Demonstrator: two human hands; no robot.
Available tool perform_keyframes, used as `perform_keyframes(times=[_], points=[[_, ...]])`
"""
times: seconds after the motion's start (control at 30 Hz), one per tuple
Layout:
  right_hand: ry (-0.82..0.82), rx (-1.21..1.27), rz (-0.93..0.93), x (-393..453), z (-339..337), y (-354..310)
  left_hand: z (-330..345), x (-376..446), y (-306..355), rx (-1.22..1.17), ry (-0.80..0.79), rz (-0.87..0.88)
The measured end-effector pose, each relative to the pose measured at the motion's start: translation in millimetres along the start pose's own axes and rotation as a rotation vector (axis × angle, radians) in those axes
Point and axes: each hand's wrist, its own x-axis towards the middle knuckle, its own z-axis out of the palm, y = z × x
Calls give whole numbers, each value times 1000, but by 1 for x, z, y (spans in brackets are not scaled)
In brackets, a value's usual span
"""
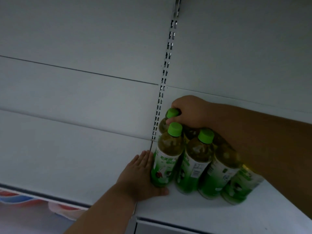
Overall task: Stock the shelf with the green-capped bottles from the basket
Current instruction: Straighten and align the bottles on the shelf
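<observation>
White shelf [84, 166] and slotted upright [166, 68] back green-capped bottles [194, 159].

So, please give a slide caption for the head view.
Right hand grips a rear green-capped bottle; left hand steadies the front-left bottle.

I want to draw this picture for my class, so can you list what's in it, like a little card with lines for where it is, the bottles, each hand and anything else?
place: white store shelf, dim light
bottles: green-capped bottles standing close together on the shelf; exact count unclear, some hidden behind the arm
left hand: left hand flat, fingers straight, pressing the side of the leftmost front bottle
right hand: right hand gripping the neck of the back bottle
back wall: slotted metal strip running up it
basket: not in view
</observation>
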Motion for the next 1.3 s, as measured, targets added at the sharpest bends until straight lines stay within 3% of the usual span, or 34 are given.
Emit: perform_keyframes(times=[0.53,0.63,0.73,0.9,1.13,1.3], points=[[-64,-60,45,-1,-4,0,-3,-3,4,1,-3,-7],[57,52,67,-18,-9,-5,-4,-4,4,-8,3,-4],[218,155,-37,-43,-20,-18,-4,-5,4,-5,7,1],[-88,-38,-103,-59,-7,-37,-4,-3,4,12,-8,-7],[-153,-111,-134,-51,-17,-36,-5,-6,5,28,-8,5],[-125,-12,-107,-56,-15,-31,-8,-7,6,49,-14,2]])
